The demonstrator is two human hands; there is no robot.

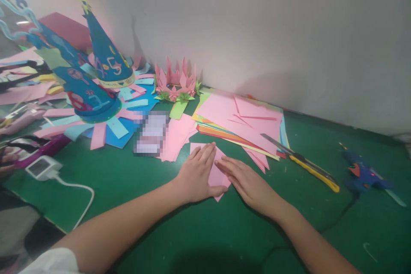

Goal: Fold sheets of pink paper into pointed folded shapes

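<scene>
A small piece of pink paper (219,172) lies on the green table (199,235), partly hidden under my hands. My left hand (197,175) rests flat on its left part, fingers stretched out and thumb apart near the lower corner. From the right, my right hand (247,180) touches the paper's right edge with its fingers extended. Just behind my hands is a stack of coloured sheets (224,113), pink on top. More pink paper pieces (178,137) lie to the left, beside a blurred-out rectangle (151,132).
A yellow cutter knife (313,171) lies right of the stack, blade out. Farther right is a blue glue gun (366,175). A pink paper crown (175,79) stands near the wall. Decorated blue cone hats (107,58) and a white cable (91,197) are on the left.
</scene>
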